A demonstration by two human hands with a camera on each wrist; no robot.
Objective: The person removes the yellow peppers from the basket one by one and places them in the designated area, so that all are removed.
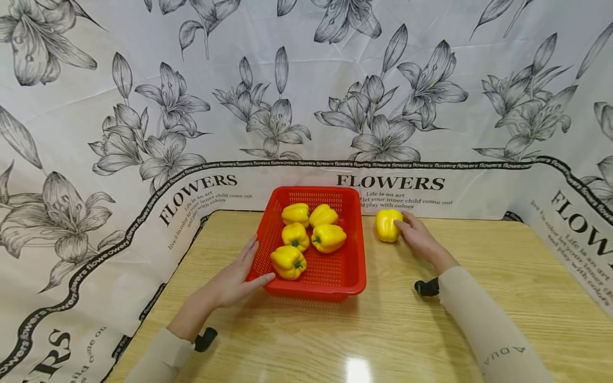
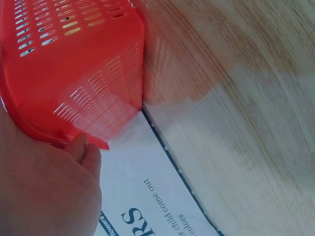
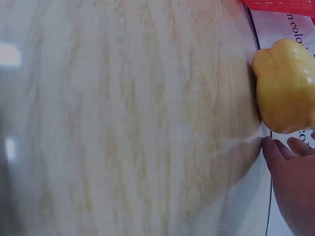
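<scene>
A red plastic basket (image 1: 354,271) with slotted walls holds several yellow bell peppers (image 1: 329,238). My left hand (image 1: 234,279) holds the basket by its near left corner, thumb at the front rim and fingers along the left side. In the left wrist view, the fingertips (image 2: 83,147) bend over the basket's rim (image 2: 29,130). Right of the basket, one more yellow bell pepper (image 1: 388,225) rests on the table. My right hand (image 1: 421,236) is at that pepper's right side, fingers relaxed. The right wrist view has the fingertips (image 3: 270,145) close beside the pepper (image 3: 285,86).
The light wood table (image 1: 306,340) ends at a white cloth backdrop (image 1: 297,133) printed with flowers and lettering, just behind the basket. Black wrist mounts (image 1: 206,339) show under both forearms.
</scene>
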